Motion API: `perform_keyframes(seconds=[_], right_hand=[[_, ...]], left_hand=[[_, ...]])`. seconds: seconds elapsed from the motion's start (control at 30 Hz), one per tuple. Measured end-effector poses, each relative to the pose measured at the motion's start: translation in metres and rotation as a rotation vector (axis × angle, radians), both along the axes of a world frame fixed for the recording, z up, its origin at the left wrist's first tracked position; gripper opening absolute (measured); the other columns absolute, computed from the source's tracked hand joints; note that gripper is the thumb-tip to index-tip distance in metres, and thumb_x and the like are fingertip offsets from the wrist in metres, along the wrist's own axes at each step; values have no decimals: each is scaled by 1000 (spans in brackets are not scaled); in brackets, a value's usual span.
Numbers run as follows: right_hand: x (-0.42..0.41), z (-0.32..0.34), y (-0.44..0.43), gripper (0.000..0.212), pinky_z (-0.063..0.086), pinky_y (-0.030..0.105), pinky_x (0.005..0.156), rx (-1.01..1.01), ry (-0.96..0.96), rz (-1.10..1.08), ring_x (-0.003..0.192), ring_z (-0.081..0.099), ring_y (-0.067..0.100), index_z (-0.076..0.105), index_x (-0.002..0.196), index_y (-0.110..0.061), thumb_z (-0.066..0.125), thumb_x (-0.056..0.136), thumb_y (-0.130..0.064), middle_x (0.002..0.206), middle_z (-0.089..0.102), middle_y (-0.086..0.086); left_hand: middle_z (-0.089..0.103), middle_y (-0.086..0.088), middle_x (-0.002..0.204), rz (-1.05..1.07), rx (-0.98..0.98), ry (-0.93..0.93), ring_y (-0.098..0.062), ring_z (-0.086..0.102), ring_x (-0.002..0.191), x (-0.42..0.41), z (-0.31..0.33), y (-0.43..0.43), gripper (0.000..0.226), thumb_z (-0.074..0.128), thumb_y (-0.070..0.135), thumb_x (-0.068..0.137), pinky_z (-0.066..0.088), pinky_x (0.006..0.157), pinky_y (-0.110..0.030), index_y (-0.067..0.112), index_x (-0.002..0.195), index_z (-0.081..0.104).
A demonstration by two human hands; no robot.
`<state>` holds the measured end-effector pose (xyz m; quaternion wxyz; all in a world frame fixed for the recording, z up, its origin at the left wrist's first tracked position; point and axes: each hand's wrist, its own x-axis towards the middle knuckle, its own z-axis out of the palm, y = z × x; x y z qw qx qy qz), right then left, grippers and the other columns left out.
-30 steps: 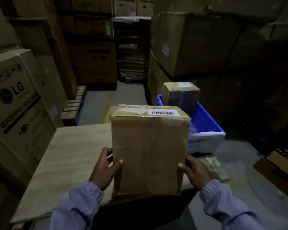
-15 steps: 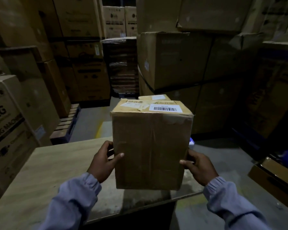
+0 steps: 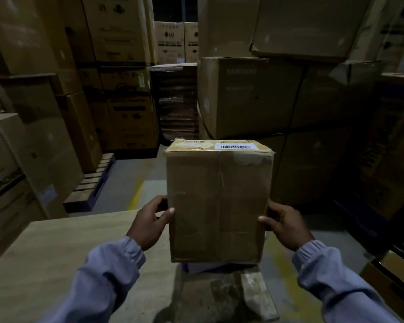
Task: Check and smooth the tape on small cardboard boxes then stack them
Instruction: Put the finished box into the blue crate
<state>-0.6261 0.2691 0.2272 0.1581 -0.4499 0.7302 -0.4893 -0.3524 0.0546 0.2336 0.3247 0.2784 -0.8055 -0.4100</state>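
Head view: small cardboard box [image 3: 218,201] at frame centre, lifted clear of the wooden table [image 3: 56,252] at lower left; left hand [image 3: 149,223] and right hand [image 3: 283,226] each clasp a side, thumbs on the near face. Best kept level, grip even, with the taped top [image 3: 217,145] facing up while carried to the stack

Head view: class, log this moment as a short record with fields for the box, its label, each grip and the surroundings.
Box: small cardboard box, upright, held from both sides
Label: barcode label on its top face
Left grip: holds left side, thumb on front
Right grip: holds right side, thumb on front
Surroundings: wooden table at left, large stacked cartons behind
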Motion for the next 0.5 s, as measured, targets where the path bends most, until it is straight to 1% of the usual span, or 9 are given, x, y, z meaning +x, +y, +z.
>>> perform_keyframes(seconds=[0.07,0.13,0.2,0.27,0.37,0.43,0.5], right_hand=[[-22,6,-20,35,58,27,78,18,5,-10,90,67,-1,63,116,-29,65,88,-6,103,70,-11],[-44,12,-41,38,58,26,79,52,-8,-11,92,67,0,61,120,-28,63,89,-5,106,69,-12],[-67,11,-64,37,58,31,83,87,-15,-17,95,67,3,63,120,-26,63,89,-5,107,70,-10],[-89,7,-85,34,57,36,87,142,3,-30,98,67,6,66,117,-24,65,88,-6,106,71,-9],[-112,-5,-112,31,54,33,90,224,40,-30,96,67,3,70,108,-24,70,84,-4,102,73,-11],[-124,-14,-127,32,52,29,90,272,67,-36,94,66,2,72,106,-21,73,80,-2,100,73,-10],[-137,-26,-140,32,51,26,90,328,102,-49,91,65,1,74,104,-18,77,77,-2,97,73,-9]], left_hand=[[65,12,111,-16,-6,32,3,60,103,-24,-6,-20,22,56,15,97,51,71,-11,22,118,58],[66,7,113,-20,13,74,3,61,103,-49,-14,-45,24,57,13,96,51,72,-13,19,119,59],[67,4,114,-17,27,89,3,61,104,-71,-25,-68,23,58,13,95,54,78,-20,19,118,60],[68,5,113,-19,56,87,3,61,105,-90,-36,-89,21,60,19,94,55,84,-30,20,115,61],[69,4,108,-15,95,65,-6,64,105,-112,-54,-114,26,57,30,86,55,87,-39,19,109,60],[69,2,105,-10,121,27,-9,64,104,-125,-66,-128,24,56,31,85,53,89,-41,19,104,59],[68,3,103,9,145,-27,-9,64,103,-136,-79,-134,23,55,33,83,52,90,-40,21,102,57]])
